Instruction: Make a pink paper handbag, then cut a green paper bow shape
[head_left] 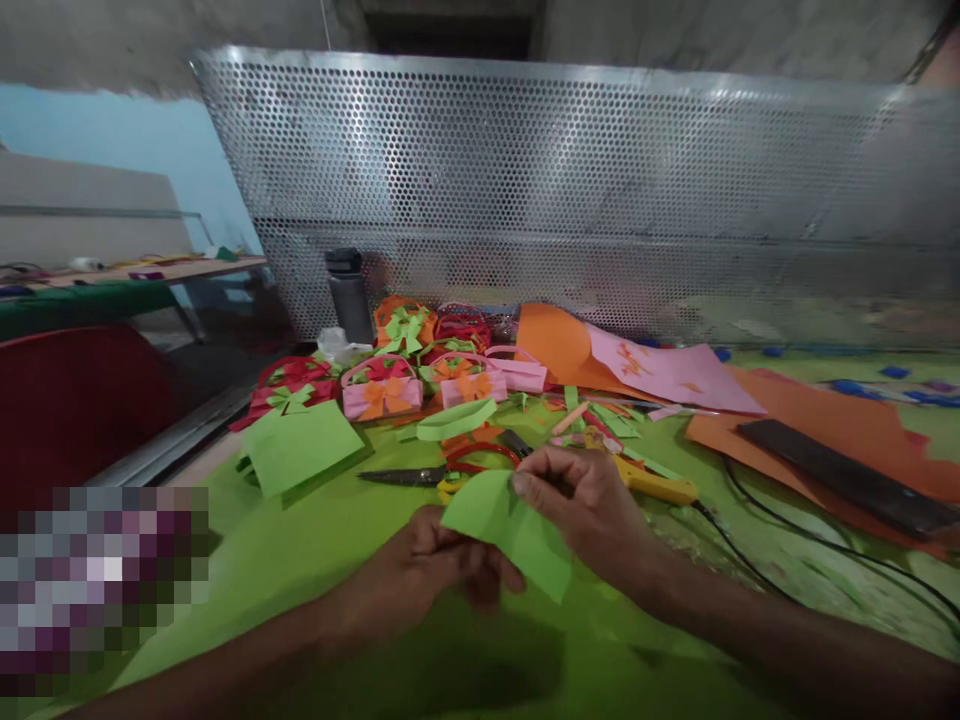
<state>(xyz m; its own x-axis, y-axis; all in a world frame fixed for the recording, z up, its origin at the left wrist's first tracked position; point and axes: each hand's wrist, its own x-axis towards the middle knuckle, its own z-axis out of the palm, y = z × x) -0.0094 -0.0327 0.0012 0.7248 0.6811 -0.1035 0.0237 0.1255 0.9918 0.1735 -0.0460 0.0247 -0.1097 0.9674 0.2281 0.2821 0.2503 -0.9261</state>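
Observation:
A bent piece of light green paper (517, 535) is held between my two hands above the green tabletop (315, 580). My right hand (585, 490) pinches its upper edge between thumb and fingers. Under its left side is my left hand (450, 565), curled against the paper, with part of the fingers hidden behind it. Just beyond the hands lie scissors (405, 477) with red-orange handles, blades toward the left. A yellow glue gun (656, 482) with a black cord rests to the right of my right hand.
Small pink bags with orange bows (384, 397), a folded green piece (304, 450) and a dark bottle (349, 295) stand farther back. Orange sheets (802, 400), a pink sheet (667, 370) and a black bar-shaped object (847, 480) lie right. A perforated metal panel (480, 170) rises behind.

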